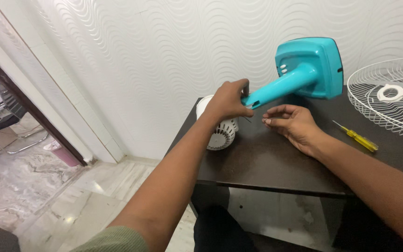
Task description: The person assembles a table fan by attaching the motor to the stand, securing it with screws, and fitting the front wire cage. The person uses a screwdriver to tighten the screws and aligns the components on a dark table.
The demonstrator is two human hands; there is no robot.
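Observation:
A turquoise fan stand (pixel 304 70) lies on its side on the dark table (pixel 267 163), its square base toward the wall and its neck pointing left. My left hand (pixel 227 100) grips the end of the neck where it meets a white vented motor housing (pixel 220 133) at the table's left edge. My right hand (pixel 292 122) rests on the table just right of that joint, fingers curled and pinched together near the neck's tip; whether something small sits between the fingertips I cannot tell.
A yellow-handled screwdriver (pixel 357 137) lies on the table to the right of my right hand. A white wire fan guard (pixel 388 95) lies at the far right. A textured white wall is behind. Left, a doorway (pixel 24 102) opens onto marble floor and a chair.

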